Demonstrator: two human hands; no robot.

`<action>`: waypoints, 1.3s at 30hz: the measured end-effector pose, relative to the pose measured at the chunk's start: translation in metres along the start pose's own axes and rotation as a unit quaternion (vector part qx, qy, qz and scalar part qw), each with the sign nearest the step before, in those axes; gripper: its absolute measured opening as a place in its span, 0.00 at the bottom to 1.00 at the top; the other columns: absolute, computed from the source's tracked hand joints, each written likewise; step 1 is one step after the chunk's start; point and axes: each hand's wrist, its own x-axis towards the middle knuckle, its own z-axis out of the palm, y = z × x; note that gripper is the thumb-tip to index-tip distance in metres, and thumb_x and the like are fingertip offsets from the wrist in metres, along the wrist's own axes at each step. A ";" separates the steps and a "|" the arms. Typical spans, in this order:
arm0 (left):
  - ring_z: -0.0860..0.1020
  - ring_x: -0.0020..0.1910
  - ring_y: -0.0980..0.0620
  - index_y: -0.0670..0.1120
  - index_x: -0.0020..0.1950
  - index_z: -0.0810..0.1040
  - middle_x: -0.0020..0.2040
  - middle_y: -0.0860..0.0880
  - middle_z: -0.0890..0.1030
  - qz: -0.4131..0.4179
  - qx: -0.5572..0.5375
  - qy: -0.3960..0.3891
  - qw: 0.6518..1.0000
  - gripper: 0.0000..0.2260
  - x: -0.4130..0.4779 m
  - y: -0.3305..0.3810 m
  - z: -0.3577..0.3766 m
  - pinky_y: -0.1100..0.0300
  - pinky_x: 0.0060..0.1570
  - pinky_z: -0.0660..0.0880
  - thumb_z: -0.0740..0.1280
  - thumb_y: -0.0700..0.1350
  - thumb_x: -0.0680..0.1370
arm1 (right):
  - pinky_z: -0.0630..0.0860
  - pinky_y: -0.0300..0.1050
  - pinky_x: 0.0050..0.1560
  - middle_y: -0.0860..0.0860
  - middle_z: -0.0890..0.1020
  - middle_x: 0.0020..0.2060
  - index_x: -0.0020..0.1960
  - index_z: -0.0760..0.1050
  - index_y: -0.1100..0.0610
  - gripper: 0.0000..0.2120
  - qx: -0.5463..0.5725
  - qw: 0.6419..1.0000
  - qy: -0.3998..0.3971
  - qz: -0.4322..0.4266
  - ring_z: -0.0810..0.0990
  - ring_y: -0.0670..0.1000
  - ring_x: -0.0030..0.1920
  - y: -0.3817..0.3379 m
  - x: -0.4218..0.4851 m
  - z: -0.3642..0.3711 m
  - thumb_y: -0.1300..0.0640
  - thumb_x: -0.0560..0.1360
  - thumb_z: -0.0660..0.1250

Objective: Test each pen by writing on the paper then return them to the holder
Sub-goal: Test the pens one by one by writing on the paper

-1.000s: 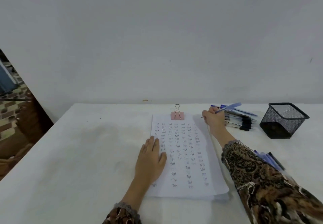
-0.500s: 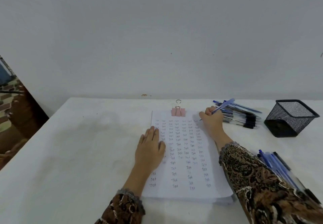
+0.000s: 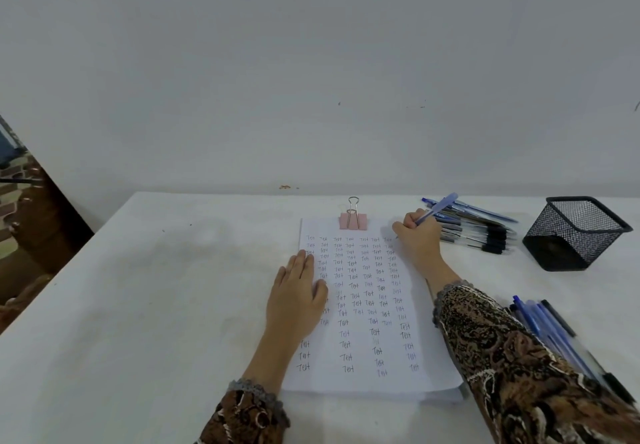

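A stack of white paper lies on the table, covered with rows of the handwritten word "Test" and held at its top by a pink binder clip. My left hand rests flat on the sheet's left side. At the top right corner, my right hand grips a blue pen with its tip on the paper. A black mesh holder stands at the far right; no pen shows inside it. One pile of pens lies between my right hand and the holder.
A second bunch of blue and black pens lies near my right forearm, partly under the patterned sleeve. The white table meets a plain wall at the back. Its left edge drops off beside brown furniture.
The pen tip in my right hand has come down from beside the pile onto the sheet's top right corner. My left hand has stayed flat on the paper. The camera has shifted a little.
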 end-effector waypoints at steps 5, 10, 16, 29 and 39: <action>0.48 0.75 0.54 0.46 0.76 0.51 0.77 0.50 0.50 0.002 -0.003 0.004 1.000 0.24 -0.001 0.001 -0.001 0.61 0.72 0.42 0.51 0.48 0.81 | 0.61 0.29 0.26 0.50 0.62 0.28 0.28 0.57 0.55 0.21 -0.009 1.000 -0.009 0.011 0.60 0.46 0.28 0.002 0.001 -0.001 0.74 0.68 0.61; 0.48 0.75 0.54 0.46 0.76 0.51 0.77 0.50 0.50 0.002 -0.005 0.007 1.000 0.24 -0.001 0.001 -0.001 0.62 0.72 0.42 0.51 0.48 0.81 | 0.61 0.28 0.26 0.50 0.62 0.27 0.28 0.57 0.55 0.20 -0.009 1.000 0.004 0.019 0.61 0.46 0.27 0.002 0.001 -0.003 0.74 0.68 0.61; 0.47 0.75 0.54 0.46 0.76 0.50 0.77 0.50 0.50 0.003 -0.008 0.007 1.000 0.24 -0.001 0.000 0.000 0.62 0.71 0.41 0.51 0.48 0.81 | 0.61 0.27 0.25 0.51 0.62 0.28 0.28 0.58 0.55 0.20 -0.016 1.000 0.001 0.025 0.63 0.41 0.22 0.002 0.003 -0.002 0.74 0.68 0.62; 0.48 0.75 0.54 0.45 0.76 0.51 0.77 0.50 0.50 0.007 -0.001 0.016 1.000 0.24 -0.001 -0.002 0.001 0.62 0.72 0.42 0.51 0.48 0.81 | 0.58 0.31 0.28 0.50 0.62 0.26 0.28 0.57 0.55 0.20 -0.018 0.999 0.036 0.009 0.59 0.48 0.29 0.008 0.003 -0.002 0.74 0.67 0.61; 0.49 0.75 0.53 0.45 0.76 0.52 0.77 0.49 0.51 0.010 -0.001 0.025 1.000 0.24 0.000 -0.003 0.004 0.62 0.72 0.42 0.51 0.48 0.81 | 0.59 0.34 0.31 0.49 0.61 0.27 0.28 0.57 0.54 0.20 -0.021 1.000 0.023 0.001 0.59 0.47 0.29 0.008 0.003 -0.002 0.74 0.67 0.60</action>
